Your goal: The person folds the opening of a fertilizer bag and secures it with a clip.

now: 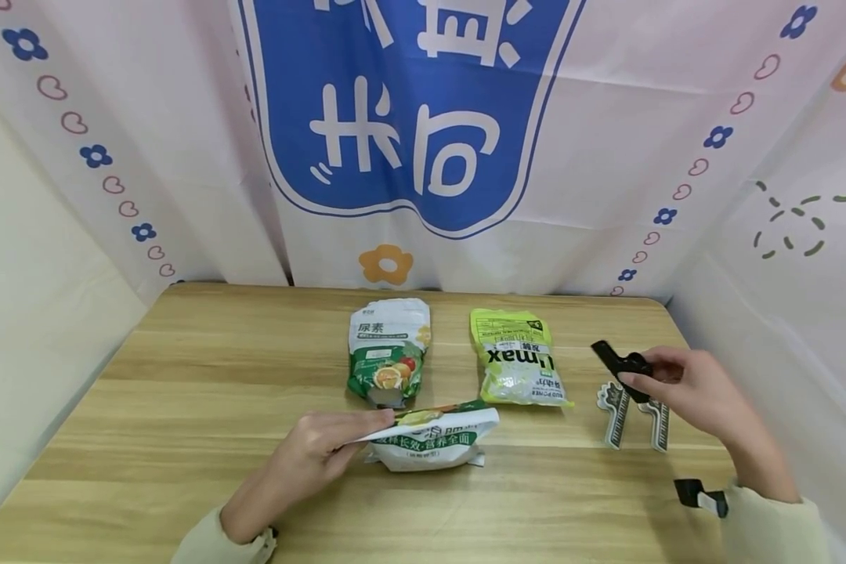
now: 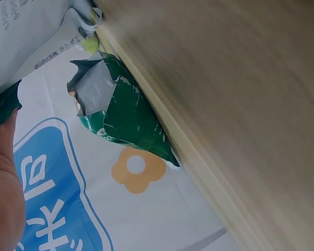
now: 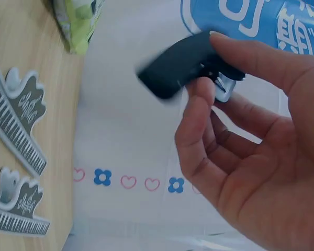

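Observation:
My left hand pinches the folded-over top of a white and green fertilizer bag at its left end; the bag stands at the table's front middle. In the left wrist view, fingers show behind the pale bag, and the thumb is out of sight. Over at the right, my right hand holds a black clip between thumb and fingertips, above the table. Beneath it lie two piano-keyboard-shaped clips, one on the left and one on the right.
A white and green pouch with fruit printed on it stands behind the held bag. To its right lies a lime-green bag. The wooden table ends against a printed curtain.

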Available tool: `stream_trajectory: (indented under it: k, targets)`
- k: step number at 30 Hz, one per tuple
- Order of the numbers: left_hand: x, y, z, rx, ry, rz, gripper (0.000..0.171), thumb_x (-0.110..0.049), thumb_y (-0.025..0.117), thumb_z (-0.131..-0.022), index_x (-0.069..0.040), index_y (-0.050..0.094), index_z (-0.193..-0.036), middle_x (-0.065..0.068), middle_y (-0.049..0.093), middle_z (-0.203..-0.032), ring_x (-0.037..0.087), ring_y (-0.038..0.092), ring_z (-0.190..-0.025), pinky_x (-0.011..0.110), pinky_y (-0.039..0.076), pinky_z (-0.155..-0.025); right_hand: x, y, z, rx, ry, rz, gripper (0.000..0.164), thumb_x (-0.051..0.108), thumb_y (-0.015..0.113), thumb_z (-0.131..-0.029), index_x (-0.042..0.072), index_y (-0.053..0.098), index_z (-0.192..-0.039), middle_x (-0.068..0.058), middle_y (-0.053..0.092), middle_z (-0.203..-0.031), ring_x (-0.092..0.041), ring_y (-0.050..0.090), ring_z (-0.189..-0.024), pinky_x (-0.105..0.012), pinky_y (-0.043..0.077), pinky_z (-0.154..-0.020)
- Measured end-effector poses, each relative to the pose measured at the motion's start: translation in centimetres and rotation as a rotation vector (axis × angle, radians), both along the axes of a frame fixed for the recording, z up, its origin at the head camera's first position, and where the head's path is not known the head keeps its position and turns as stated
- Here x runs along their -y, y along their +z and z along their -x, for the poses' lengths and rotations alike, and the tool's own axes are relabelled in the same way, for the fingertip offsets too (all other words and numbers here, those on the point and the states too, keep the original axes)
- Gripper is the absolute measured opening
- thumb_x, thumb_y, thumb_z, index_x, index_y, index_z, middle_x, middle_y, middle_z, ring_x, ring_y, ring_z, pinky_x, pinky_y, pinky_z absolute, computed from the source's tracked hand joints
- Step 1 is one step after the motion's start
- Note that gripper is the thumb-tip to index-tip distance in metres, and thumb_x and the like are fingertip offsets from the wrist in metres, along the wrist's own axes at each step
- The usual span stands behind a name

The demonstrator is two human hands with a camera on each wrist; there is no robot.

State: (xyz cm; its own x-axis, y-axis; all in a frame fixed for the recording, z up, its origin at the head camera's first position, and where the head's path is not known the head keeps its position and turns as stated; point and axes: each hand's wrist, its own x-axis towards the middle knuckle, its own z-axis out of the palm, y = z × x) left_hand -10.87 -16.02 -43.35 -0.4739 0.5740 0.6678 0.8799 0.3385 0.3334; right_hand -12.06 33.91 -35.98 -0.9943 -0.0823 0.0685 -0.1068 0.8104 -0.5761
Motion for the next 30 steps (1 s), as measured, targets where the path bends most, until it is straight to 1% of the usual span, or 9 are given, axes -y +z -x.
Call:
stream_trajectory:
  k: [5, 9, 12, 15, 21, 24, 25, 28, 30]
  targets:
    - [0.1, 0.0, 0.0, 0.007, 0.001, -0.001, 0.042, -0.029, 0.045, -0.112, -0.005, 0.079, -0.120, 0.007, 0.081, -0.115, 0.022, 0.080, -0.101, 0.020, 0.061, -0.089, 1.2, 0.3, 0.1, -0.055, 0.037, 0.046, 0.014, 0.024, 0.083, -0.093, 0.012, 0.079, -0.100, 0.001, 0.073, -0.084, -0.004, 0.062, -0.068, -0.021, 0.050, -0.060]
    - [0.0, -0.1, 0.0, 0.012, -0.003, -0.001, 0.042, -0.029, 0.045, -0.112, -0.005, 0.078, -0.121, 0.008, 0.081, -0.115, 0.022, 0.080, -0.102, 0.020, 0.061, -0.090, 2.3, 0.5, 0.1, -0.053, 0.074, 0.093, 0.012, 0.026, 0.081, -0.094, 0.016, 0.079, -0.099, 0.002, 0.072, -0.087, -0.007, 0.064, -0.068, -0.021, 0.052, -0.060]
    - [0.0, -0.1, 0.0, 0.010, -0.004, -0.002, 0.042, -0.029, 0.045, -0.112, -0.005, 0.079, -0.120, 0.007, 0.081, -0.115, 0.022, 0.080, -0.102, 0.020, 0.061, -0.090, 3.1, 0.7, 0.1, -0.052, 0.086, 0.104, 0.011, 0.027, 0.080, -0.095, 0.017, 0.079, -0.098, 0.002, 0.070, -0.085, -0.010, 0.062, -0.067, -0.022, 0.051, -0.060]
    - [0.0, -0.1, 0.0, 0.008, -0.006, -0.004, 0.042, -0.029, 0.045, -0.112, -0.004, 0.079, -0.120, 0.008, 0.081, -0.115, 0.023, 0.080, -0.102, 0.020, 0.061, -0.090, 3.8, 0.8, 0.1, -0.068, 0.084, 0.097, 0.011, 0.028, 0.080, -0.095, 0.019, 0.080, -0.100, 0.003, 0.070, -0.085, -0.008, 0.061, -0.067, -0.021, 0.051, -0.060]
    - [0.1, -0.1, -0.1, 0.005, -0.008, -0.005, 0.042, -0.029, 0.046, -0.112, -0.004, 0.079, -0.120, 0.008, 0.081, -0.115, 0.023, 0.080, -0.101, 0.020, 0.061, -0.089, 4.9, 0.5, 0.4, -0.169, 0.138, 0.138, 0.010, 0.017, 0.082, -0.093, 0.017, 0.082, -0.103, 0.005, 0.068, -0.083, -0.007, 0.056, -0.067, -0.021, 0.046, -0.058]
    - [0.1, -0.1, -0.1, 0.007, -0.012, -0.003, 0.041, -0.029, 0.047, -0.112, -0.004, 0.078, -0.120, 0.008, 0.081, -0.116, 0.023, 0.080, -0.102, 0.020, 0.061, -0.090, 5.5, 0.5, 0.4, -0.208, 0.147, 0.157, 0.011, 0.015, 0.082, -0.092, 0.019, 0.081, -0.103, 0.007, 0.065, -0.079, -0.008, 0.053, -0.066, -0.024, 0.041, -0.057]
    - [0.1, -0.1, -0.1, 0.009, -0.015, -0.002, 0.039, -0.028, 0.048, -0.112, -0.005, 0.078, -0.121, 0.008, 0.081, -0.116, 0.023, 0.080, -0.102, 0.020, 0.061, -0.091, 5.7, 0.5, 0.4, -0.216, 0.148, 0.166, 0.012, 0.014, 0.082, -0.092, 0.019, 0.082, -0.103, 0.007, 0.064, -0.079, -0.009, 0.053, -0.067, -0.025, 0.041, -0.057]
    - [0.2, -0.2, -0.2, 0.007, -0.030, 0.000, 0.024, -0.014, 0.063, -0.105, -0.005, 0.078, -0.122, 0.008, 0.081, -0.117, 0.023, 0.080, -0.103, 0.021, 0.061, -0.092, 6.3, 0.5, 0.5, -0.223, 0.153, 0.188, 0.013, 0.015, 0.082, -0.092, 0.023, 0.081, -0.102, 0.008, 0.062, -0.079, -0.009, 0.051, -0.067, -0.027, 0.039, -0.056]
    - [0.2, -0.1, -0.2, 0.004, -0.040, -0.002, 0.028, -0.002, 0.071, -0.095, -0.005, 0.077, -0.123, 0.009, 0.081, -0.118, 0.024, 0.080, -0.103, 0.022, 0.060, -0.093, 6.8, 0.5, 0.5, -0.239, 0.178, 0.223, 0.015, 0.012, 0.083, -0.090, 0.024, 0.081, -0.100, 0.008, 0.061, -0.079, -0.009, 0.050, -0.068, -0.029, 0.039, -0.055]
